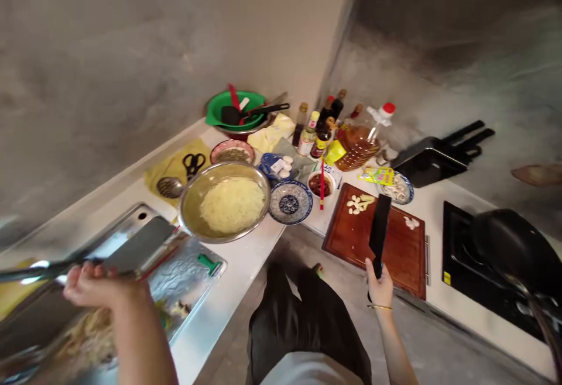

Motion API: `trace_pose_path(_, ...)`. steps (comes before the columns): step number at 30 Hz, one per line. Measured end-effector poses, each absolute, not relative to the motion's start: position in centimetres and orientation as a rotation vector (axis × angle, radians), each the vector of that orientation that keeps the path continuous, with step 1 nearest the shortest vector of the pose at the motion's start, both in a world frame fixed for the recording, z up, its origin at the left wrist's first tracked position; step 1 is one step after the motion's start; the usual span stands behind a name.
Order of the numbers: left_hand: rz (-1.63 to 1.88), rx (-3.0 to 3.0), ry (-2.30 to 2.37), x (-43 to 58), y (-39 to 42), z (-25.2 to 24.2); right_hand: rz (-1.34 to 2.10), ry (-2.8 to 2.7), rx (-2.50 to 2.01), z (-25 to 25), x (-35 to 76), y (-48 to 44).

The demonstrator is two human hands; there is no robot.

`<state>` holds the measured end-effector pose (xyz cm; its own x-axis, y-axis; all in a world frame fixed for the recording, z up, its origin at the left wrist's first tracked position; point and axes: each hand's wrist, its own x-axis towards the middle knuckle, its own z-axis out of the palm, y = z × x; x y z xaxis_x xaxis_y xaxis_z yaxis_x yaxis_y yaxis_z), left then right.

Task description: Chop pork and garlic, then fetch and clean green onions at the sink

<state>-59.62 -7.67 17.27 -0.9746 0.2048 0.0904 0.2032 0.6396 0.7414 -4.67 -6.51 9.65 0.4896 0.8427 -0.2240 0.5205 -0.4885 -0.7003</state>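
Observation:
My right hand [381, 286] is closed round the handle of a dark-bladed kitchen knife [380, 221], its blade pointing away from me above the wooden cutting board [357, 239]. Pale garlic cloves [356, 204] lie at the board's upper left, and small white pieces [411, 222] sit at its right. On the left, my left hand [94, 284], somewhat blurred, has its fingers curled at the dark faucet [52, 269] over the sink [211, 279]. A green-handled peeler [208, 264] rests in the sink, near food scraps.
A large metal bowl [188, 212] of pale shreds in liquid stands beside a blue-patterned plate [290, 202]. Behind are sauce bottles [307, 139], an oil jug [357, 146] and a green basin [215, 107]. A black wok [509, 244] sits on the stove at right.

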Motion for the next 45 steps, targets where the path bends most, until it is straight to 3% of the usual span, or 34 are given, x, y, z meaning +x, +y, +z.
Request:
trace_pose_path(2, 1.501, 0.516, 2.999, -51.8, -6.2, 17.0, 0.738, -1.180, -2.244, 9.4, -2.2, -6.5)
trace_pose_path(4, 1.567, 0.868, 2.807, -42.3, -4.2, 16.1, 0.735, -1.224, -2.270, 8.9, 0.2, -6.6)
trace_pose_path(8, 1.130, 1.630, 1.827, -24.3, 1.9, 12.3, 0.830, -1.201, -2.277, 7.1, 4.6, -6.7)
trace_pose_path(13, 0.921, 2.017, 1.579, -11.7, 11.0, 5.2, 0.941, -1.253, -2.181, 4.8, 9.5, -6.6)
trace_pose_path(17, 0.731, 2.126, 1.641, -9.2, 14.4, 1.1, 0.999, -1.368, -2.139, 4.0, 12.6, -5.8)
trace_pose_path(22, 0.672, 2.166, 1.618, -8.5, 14.6, -0.7, 1.125, -1.417, -2.150, 3.7, 14.1, -3.9)
trace_pose_path(37, 0.695, 2.008, 1.440, -11.6, 11.6, 1.5, 1.133, -1.454, -2.158, 3.5, 11.0, -2.0)
trace_pose_path(45, 0.642, 1.998, 1.372, -10.0, 6.3, 1.4, 1.108, -1.481, -2.147, 4.0, 8.1, -2.1)
